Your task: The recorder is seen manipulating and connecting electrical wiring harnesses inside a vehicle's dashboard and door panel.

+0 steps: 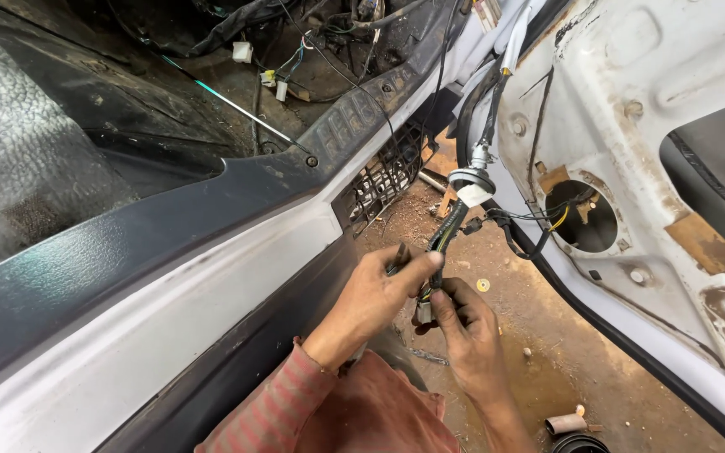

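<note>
Hands meet low in the middle of my view, both on the same wire bundle [451, 226]. My left hand [371, 298] comes up out of a striped red sleeve [274, 411], its fingers [417, 264] curled together around the dark taped stretch of the bundle, thumb on the near side. My right hand [467, 331] sits just below and to the right, its fingertips pinched shut on the small pale connector [424, 312] at the bundle's loose end, where coloured wires splay out. The two hands are touching or very nearly so; I cannot tell which from here.

The bundle climbs from my grip to a white grommet [470, 186] and goes on upward along the edge of the opened white door [631, 126], whose bare inner metal shows rust patches and a round hole [585, 216] with thin wires crossing it. To the left lies the white sill of the car body [169, 310] with dark trim above it, and more loose wiring [295, 59] is tangled in the stripped interior at the top. Below the hands is brown dirt ground [539, 335], with what may be a short tube [565, 422] lying near the bottom edge
</note>
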